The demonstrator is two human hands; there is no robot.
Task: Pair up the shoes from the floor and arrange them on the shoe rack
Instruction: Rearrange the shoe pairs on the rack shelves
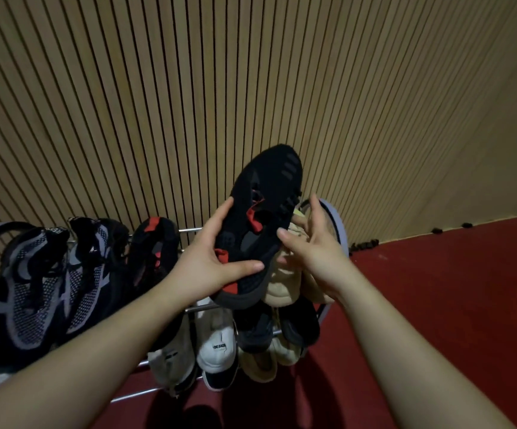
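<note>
A black shoe with red accents is held in the air above the shoe rack, toe pointing away and up. My left hand grips its heel side, thumb across the upper. My right hand touches the shoe's right side with its thumb, its other fingers spread and straight. A matching black and red shoe stands on the top shelf, left of the held one. A beige shoe sits on the top shelf under my right hand.
Two black and grey mesh shoes fill the left of the top shelf. Lower shelves hold white shoes, a dark shoe and a cream pair. A slatted wooden wall stands behind the rack. Red floor lies to the right.
</note>
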